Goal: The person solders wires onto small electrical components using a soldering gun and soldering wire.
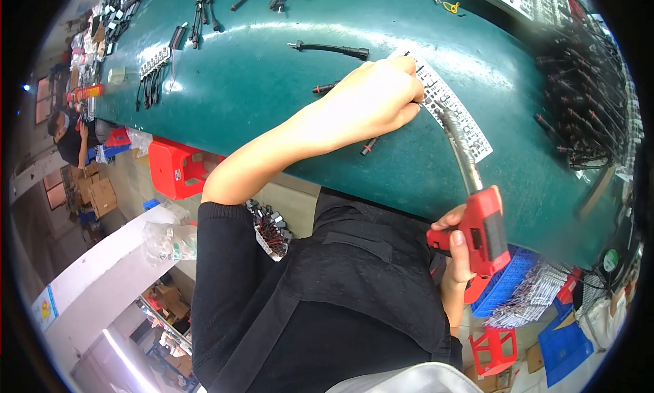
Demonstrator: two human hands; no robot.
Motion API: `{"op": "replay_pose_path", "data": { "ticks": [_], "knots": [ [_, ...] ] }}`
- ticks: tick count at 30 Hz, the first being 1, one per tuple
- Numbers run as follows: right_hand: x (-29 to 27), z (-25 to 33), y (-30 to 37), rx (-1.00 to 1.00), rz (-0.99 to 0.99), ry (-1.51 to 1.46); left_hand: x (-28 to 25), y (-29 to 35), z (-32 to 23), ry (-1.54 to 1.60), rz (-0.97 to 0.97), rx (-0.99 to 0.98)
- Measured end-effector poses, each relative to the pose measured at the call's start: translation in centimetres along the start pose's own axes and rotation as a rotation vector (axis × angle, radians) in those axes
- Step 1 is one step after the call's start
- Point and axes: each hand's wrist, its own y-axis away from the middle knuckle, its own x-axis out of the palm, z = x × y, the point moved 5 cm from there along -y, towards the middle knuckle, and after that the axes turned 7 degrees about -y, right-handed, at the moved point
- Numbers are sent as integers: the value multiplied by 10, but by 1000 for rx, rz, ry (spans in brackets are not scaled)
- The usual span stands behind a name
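The power tool [485, 236] over there is red and black, the strip [471, 135] white with rows of dark marks, the tabletop [245, 86] green, the crate [503, 284] blue, the sleeve [228, 277] plain black.

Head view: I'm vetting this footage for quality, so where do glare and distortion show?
Head view: bright glare streaks the table beyond the left hand, which looks nearly washed out; head view: fisheye distortion curves shapes near the rim, and black surrounds the picture.
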Motion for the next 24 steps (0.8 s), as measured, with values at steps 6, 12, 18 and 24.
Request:
{"op": "replay_pose_path", "data": {
  "ticks": [6,12,18,24],
  "knots": [
    [-3,-12,-6,-101,92,184,0,0,0,19,-12,-6],
    [-6,-14,-7,-197,124,335,0,1,1,16,-21,-4],
    [-6,-3,2,-64,4,159,1,0,2,9,-22,-1],
    [-15,10,-24,-288,-45,-139,-1,2,-1,-1,-10,-18]
  ]
}}
